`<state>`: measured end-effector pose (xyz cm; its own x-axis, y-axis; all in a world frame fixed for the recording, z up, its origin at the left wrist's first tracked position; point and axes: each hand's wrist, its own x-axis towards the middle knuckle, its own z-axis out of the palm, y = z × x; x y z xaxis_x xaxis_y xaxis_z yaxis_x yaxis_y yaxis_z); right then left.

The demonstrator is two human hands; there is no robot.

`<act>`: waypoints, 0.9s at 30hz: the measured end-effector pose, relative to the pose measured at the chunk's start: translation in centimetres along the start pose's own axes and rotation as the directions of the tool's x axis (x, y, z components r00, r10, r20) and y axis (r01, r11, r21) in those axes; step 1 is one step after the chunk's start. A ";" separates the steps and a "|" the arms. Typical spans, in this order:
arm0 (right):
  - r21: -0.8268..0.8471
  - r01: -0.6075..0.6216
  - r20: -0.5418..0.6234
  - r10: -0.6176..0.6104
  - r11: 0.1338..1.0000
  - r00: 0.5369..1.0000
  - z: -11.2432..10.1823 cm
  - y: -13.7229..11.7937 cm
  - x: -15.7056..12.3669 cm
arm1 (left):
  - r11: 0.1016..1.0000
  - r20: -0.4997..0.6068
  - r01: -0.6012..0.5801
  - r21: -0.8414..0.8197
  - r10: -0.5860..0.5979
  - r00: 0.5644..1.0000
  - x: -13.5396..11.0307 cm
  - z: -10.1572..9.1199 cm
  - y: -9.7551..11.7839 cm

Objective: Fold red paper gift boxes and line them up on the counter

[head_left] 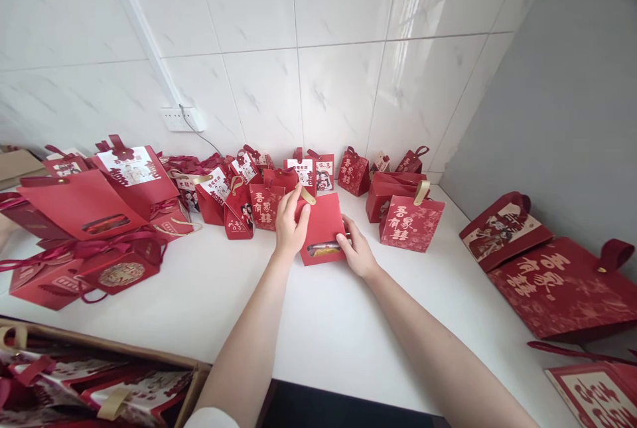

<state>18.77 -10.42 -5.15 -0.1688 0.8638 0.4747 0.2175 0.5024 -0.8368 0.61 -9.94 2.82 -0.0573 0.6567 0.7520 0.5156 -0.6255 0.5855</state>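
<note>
Between my two hands stands a red gift box with a small oval window low on its side and a gold ribbon loop at the top. My left hand lies along its left edge, fingers up near the loop. My right hand grips the lower right side, thumb in front beside the window and fingers partly hidden behind. A floral red box with gold characters stands just left of my left hand. To the right of my right hand is a similar box with a gold loop.
Many red gift boxes line the tiled wall, with a larger group at the left. More boxes stand at the right by the grey partition. A cardboard carton of boxes sits front left. A wall socket has a cable.
</note>
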 end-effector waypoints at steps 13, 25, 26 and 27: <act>-0.007 -0.015 0.037 0.015 1.000 0.999 0.5 -0.7 -0.7 | 0.891 -0.004 0.244 -0.383 -0.265 0.964 -0.2 -0.7 0.1; -0.441 0.244 -0.352 -0.417 0.864 0.838 1.6 -2.5 -1.2 | 0.801 0.319 0.439 -0.406 -0.326 0.890 -1.4 1.4 1.3; -0.503 0.254 -0.327 -0.454 0.826 0.829 1.7 -2.7 -1.2 | 0.796 0.331 0.440 -0.416 -0.318 0.888 -1.4 1.4 1.3; -0.554 0.255 -0.305 -0.477 0.793 0.824 1.9 -3.0 -1.3 | 0.794 0.339 0.438 -0.422 -0.310 0.889 -1.5 1.4 1.3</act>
<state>16.56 -13.07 -3.76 0.0500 0.4837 0.8738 0.6617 0.6393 -0.3917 2.54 -11.15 2.09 0.0788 0.9198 0.3843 0.0237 -0.3871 0.9217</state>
